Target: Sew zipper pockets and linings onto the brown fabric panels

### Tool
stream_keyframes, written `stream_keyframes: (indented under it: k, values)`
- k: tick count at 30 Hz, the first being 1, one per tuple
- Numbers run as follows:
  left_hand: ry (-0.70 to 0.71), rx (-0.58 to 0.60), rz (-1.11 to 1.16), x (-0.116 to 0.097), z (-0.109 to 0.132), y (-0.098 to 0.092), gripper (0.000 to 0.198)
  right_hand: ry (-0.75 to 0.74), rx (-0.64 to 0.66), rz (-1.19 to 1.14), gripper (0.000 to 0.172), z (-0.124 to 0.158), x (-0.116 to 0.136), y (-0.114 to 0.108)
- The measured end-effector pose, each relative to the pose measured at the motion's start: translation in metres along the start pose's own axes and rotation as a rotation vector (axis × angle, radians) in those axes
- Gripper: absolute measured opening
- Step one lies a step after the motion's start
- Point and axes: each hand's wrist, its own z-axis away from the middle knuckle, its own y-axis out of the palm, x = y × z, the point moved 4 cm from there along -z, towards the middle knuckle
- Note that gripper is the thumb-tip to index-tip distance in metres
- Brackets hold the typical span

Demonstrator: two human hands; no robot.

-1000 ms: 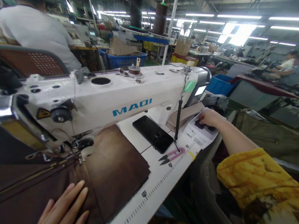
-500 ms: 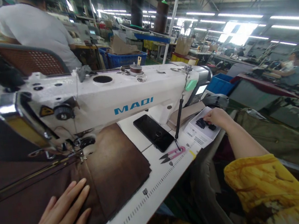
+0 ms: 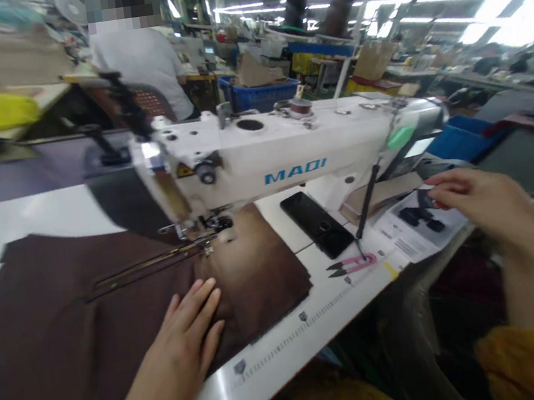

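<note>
My left hand [image 3: 180,339] lies flat on the dark brown fabric [image 3: 129,316], fingers stretched toward the needle area. Part of the fabric, with a zipper-like strip [image 3: 152,262] along a slit, runs under the presser foot [image 3: 207,247] of a white sewing machine [image 3: 253,169]. Over at the right, my right hand [image 3: 480,198] pinches a small dark flat piece [image 3: 425,199], perhaps a label; its kind is unclear. Just below it, several black pieces [image 3: 409,215] sit in a shallow white paper tray [image 3: 404,251].
A black phone [image 3: 318,225] lies under the machine arm. Pink thread snips [image 3: 354,265] rest beside it, near a printed ruler [image 3: 303,317] along the table edge. A black coiled cord [image 3: 369,199] hangs down to the snips. A person in a white shirt [image 3: 144,65] sits behind.
My right hand has risen from the black pieces in the tray, with a small dark piece between its fingers. My view has turned left; the left hand stays on the fabric.
</note>
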Motion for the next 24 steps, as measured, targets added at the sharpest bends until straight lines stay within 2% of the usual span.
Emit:
stream_keyframes:
  k: [2, 4, 6, 8, 10, 12, 15, 20, 24]
  values:
    - [-0.012, 0.063, -0.044, -0.004, -0.001, -0.001, 0.036, -0.146, 0.073, -0.32, 0.025, 0.022, 0.04, 0.017]
    - [-0.049, 0.118, -0.049, -0.005, -0.002, -0.002, 0.035, -0.301, 0.306, -0.606, 0.026, 0.049, 0.089, 0.049]
    - [-0.083, 0.156, -0.024, -0.005, -0.003, -0.002, 0.033, -0.364, 0.641, -0.698, 0.015, 0.077, 0.137, 0.089]
    - [-0.106, 0.178, 0.011, -0.006, -0.004, -0.004, 0.031, -0.409, 0.783, -0.733, 0.009, 0.095, 0.175, 0.122]
    - [-0.12, 0.198, 0.042, -0.007, -0.004, -0.006, 0.031, -0.444, 0.849, -0.736, 0.005, 0.104, 0.2, 0.148]
    - [-0.126, 0.213, 0.061, -0.008, -0.004, -0.007, 0.032, -0.466, 0.871, -0.71, 0.004, 0.105, 0.212, 0.164]
    - [-0.124, 0.241, 0.068, -0.009, -0.004, -0.006, 0.038, -0.494, 0.872, -0.662, 0.006, 0.104, 0.216, 0.175]
    - [-0.11, 0.284, 0.058, -0.008, -0.002, -0.004, 0.052, -0.546, 0.859, -0.609, 0.008, 0.106, 0.219, 0.18]
    - [-0.114, 0.283, 0.067, -0.008, -0.002, -0.003, 0.052, -0.621, 0.793, -0.543, 0.007, 0.108, 0.224, 0.172]
